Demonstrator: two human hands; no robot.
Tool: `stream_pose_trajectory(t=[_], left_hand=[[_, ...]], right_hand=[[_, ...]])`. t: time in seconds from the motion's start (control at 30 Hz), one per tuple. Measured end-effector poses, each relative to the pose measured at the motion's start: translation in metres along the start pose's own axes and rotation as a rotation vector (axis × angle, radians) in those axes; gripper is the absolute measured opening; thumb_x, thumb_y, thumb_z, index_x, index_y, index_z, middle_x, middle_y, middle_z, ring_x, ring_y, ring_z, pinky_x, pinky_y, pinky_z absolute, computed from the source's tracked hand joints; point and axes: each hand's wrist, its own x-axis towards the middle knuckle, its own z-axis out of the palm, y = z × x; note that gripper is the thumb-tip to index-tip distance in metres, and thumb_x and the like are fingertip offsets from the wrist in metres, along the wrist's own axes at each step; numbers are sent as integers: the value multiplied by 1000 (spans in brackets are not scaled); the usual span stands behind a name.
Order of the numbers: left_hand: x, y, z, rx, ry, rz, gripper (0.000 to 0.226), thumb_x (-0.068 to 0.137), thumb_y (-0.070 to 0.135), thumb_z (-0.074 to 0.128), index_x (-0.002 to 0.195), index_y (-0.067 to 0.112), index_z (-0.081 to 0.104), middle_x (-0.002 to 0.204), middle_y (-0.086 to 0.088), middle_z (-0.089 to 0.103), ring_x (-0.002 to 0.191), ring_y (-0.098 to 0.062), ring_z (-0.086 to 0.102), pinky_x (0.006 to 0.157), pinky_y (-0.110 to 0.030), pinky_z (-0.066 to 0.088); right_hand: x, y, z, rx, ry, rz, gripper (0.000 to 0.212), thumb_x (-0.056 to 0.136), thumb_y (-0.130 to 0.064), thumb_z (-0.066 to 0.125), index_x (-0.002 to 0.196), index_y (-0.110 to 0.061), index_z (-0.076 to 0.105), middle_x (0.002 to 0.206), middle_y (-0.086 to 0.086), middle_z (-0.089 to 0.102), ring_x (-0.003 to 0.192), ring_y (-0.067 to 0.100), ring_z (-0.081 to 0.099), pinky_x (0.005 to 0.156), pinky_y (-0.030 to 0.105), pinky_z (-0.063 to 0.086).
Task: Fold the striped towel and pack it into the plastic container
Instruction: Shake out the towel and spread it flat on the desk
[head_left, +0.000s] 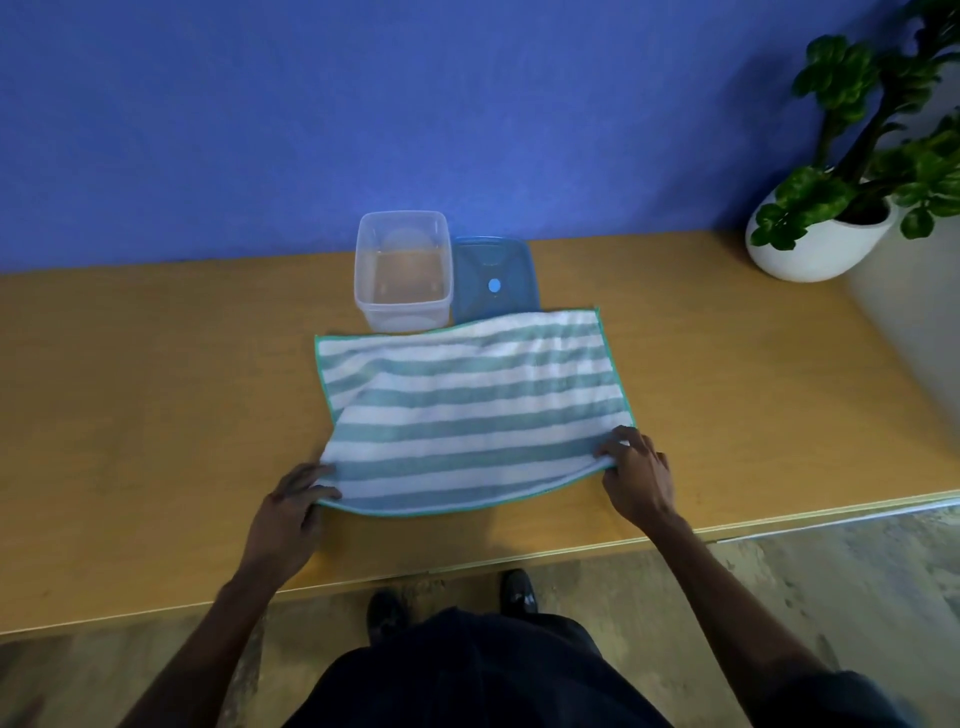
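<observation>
The striped towel (467, 410), teal and white with a teal hem, lies spread on the wooden table (156, 395). Its near edge is lifted slightly off the surface. My left hand (291, 512) pinches the near left corner, and my right hand (636, 475) pinches the near right corner. Behind the towel stands the clear plastic container (402, 270), open and empty. The towel's far edge touches the container's front and covers part of the blue lid (493, 278) that lies flat beside it on the right.
A potted green plant in a white pot (821, 241) stands at the table's far right corner. A blue wall (415, 104) rises right behind the table. The table's front edge (467, 564) runs just below my hands, with my shoes on the floor beneath.
</observation>
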Motion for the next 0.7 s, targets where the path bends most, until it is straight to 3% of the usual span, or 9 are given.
stream_pose_trajectory(t=[0.07,0.13,0.2,0.27,0.37,0.47,0.57,0.7], left_hand=[[-4,1,-1,-3,-12,-2,32,76,-13,58,90,12,74,125,-7,65,130,-27,50,103,-40,44],[-8,4,-3,-30,-20,4,20,79,12,56,88,13,73,119,-6,67,125,-28,54,99,-38,45],[-8,8,-7,-86,-41,-24,34,72,36,48,89,18,72,113,-4,69,118,-25,58,95,-38,47],[-4,11,-9,-112,-56,-104,38,65,44,50,92,26,69,111,-1,68,109,-19,60,93,-38,49],[6,12,-8,-92,-31,-179,37,72,39,55,103,24,70,108,2,70,101,-21,66,87,-37,50],[23,12,-6,-49,77,-194,28,91,34,52,114,25,66,94,0,75,89,-24,71,69,-33,52],[46,11,-6,52,125,-219,28,97,25,47,121,24,62,94,-10,74,88,-35,69,68,-39,55],[78,8,-10,239,43,-186,38,90,12,50,125,20,61,122,-10,58,116,-36,51,82,-44,48]], right_hand=[[-2,1,0,-12,12,11,32,78,-3,58,104,-16,71,128,6,58,120,30,52,96,41,39],[-2,2,-1,-30,19,33,32,75,-6,58,102,-17,72,122,5,62,116,29,55,95,40,39],[-2,2,-2,-54,31,60,31,75,-8,58,101,-18,73,120,5,64,113,29,57,95,39,39],[-2,3,-4,-93,43,65,31,76,-10,58,101,-17,74,118,6,65,110,30,60,94,39,39],[-1,1,-6,-184,18,39,32,78,-13,56,106,-17,72,121,6,64,110,29,61,94,39,41],[3,-2,-12,-344,-56,13,32,84,-19,52,112,-18,67,124,4,60,113,27,60,96,38,42],[5,-10,-16,-457,-54,-36,32,87,-19,51,117,-16,61,122,5,60,115,27,58,95,39,42],[4,-24,-17,-386,9,-120,42,83,-11,55,124,-17,59,129,4,59,120,27,56,99,39,39]])
